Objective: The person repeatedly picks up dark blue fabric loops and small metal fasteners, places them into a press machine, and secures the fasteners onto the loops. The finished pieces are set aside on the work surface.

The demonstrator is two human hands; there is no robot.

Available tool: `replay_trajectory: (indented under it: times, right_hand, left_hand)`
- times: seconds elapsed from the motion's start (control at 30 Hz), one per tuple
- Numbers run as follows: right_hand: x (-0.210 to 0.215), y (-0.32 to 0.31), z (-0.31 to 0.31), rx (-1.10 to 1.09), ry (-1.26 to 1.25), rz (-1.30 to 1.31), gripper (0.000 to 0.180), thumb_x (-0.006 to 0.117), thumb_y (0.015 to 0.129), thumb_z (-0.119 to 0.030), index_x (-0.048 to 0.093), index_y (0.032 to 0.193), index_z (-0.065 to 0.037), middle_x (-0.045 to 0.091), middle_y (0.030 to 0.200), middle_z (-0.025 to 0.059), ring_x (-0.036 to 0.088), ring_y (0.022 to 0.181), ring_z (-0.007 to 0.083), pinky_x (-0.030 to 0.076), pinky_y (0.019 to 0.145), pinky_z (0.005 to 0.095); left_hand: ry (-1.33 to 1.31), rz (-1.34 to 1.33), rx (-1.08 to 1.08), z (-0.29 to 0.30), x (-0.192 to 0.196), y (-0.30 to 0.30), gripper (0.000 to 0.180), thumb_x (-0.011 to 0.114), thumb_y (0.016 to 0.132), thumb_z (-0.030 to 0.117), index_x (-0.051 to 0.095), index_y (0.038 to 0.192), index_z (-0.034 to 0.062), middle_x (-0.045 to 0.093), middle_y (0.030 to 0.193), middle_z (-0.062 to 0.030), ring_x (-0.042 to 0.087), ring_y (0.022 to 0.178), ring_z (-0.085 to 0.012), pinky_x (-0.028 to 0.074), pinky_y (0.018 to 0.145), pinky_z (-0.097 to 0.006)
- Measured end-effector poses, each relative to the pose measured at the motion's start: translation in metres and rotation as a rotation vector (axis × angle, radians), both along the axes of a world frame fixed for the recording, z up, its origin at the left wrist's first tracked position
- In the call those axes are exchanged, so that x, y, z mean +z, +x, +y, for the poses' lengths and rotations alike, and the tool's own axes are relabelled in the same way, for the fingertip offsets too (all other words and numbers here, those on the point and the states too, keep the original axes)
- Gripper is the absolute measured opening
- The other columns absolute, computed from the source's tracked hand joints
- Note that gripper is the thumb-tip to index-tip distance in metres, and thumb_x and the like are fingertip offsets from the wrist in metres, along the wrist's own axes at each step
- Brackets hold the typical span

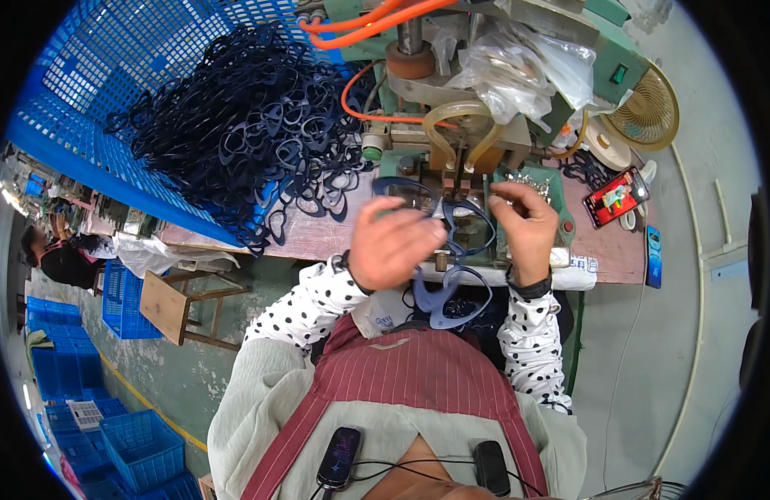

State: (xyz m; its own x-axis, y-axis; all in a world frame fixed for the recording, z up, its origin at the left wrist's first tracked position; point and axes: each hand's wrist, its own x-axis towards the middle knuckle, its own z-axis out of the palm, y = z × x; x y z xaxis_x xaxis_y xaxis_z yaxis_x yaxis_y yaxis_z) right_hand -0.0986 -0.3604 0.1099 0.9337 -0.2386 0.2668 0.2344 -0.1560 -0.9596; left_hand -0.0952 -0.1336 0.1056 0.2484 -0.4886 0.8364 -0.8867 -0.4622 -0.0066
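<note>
My left hand (pixel 393 246) is closed at a dark blue eyeglass frame (pixel 492 233), its curved fingers over part of the frame. One rim of that frame lies just under the copper jaws of a bench machine (pixel 457 185). Right of the jaws, the thumb and forefinger of my right hand (pixel 528 233) come together in a pinch; whatever is between them is too small to make out. Below the table edge, another blue eyeglass frame (pixel 452 310) shows between my forearms. Small shiny metal parts (pixel 531 185) lie behind my right hand.
A large blue basket (pixel 110 179) tilts at the left, dark frames spilling from it onto the table (pixel 310 237). A phone (pixel 616 197) and a fan (pixel 647 104) are at right. Plastic bags (pixel 518 75) hang over the machine. A stool (pixel 170 308), blue crates (pixel 142 446) and another person (pixel 64 258) are farther left.
</note>
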Motion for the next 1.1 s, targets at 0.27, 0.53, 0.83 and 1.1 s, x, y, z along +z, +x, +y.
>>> replay_trajectory:
  times: [0.27,0.53,0.83,1.1]
  right_hand:
    - [0.005,-0.002,0.019,0.086,0.113,0.068,0.041,0.075,0.074,0.000,0.056,0.111,-0.001,0.068,0.083,0.0034,0.055,0.069,0.0029,0.040,0.058,0.0186]
    - [0.014,0.008,0.030,0.054,0.110,0.088,0.051,0.076,0.073,-0.002,0.048,0.115,0.002,0.068,0.082,0.0066,0.056,0.068,0.0064,0.046,0.059,0.0213]
    - [-0.001,0.014,0.002,-0.108,-0.067,-0.076,0.050,0.074,0.075,-0.004,0.052,0.119,-0.003,0.071,0.088,0.0069,0.057,0.066,0.0122,0.047,0.061,0.0259]
    - [-0.110,0.022,-0.110,-0.431,-0.629,0.108,0.037,0.075,0.078,-0.021,0.064,0.111,-0.008,0.071,0.090,0.0096,0.066,0.084,0.0291,0.049,0.073,0.0404]
  left_hand:
    - [-0.021,0.088,-0.334,-0.032,0.000,-0.002,0.033,0.067,0.077,0.003,0.066,0.109,0.0024,0.071,0.103,-0.0101,0.068,0.089,-0.0232,0.052,0.086,-0.041]
    - [0.027,-0.027,-0.496,-0.026,0.009,-0.008,0.036,0.064,0.078,0.010,0.064,0.113,0.0017,0.068,0.104,-0.0125,0.065,0.083,-0.0235,0.051,0.084,-0.040]
    - [0.083,0.103,-0.637,-0.038,0.006,0.008,0.026,0.062,0.085,0.008,0.065,0.110,0.0028,0.068,0.110,-0.0130,0.066,0.098,-0.0299,0.049,0.093,-0.047]
    - [0.108,0.115,-0.647,-0.037,-0.012,0.020,0.033,0.064,0.079,0.004,0.065,0.111,0.0011,0.065,0.117,-0.0131,0.063,0.095,-0.0283,0.049,0.092,-0.047]
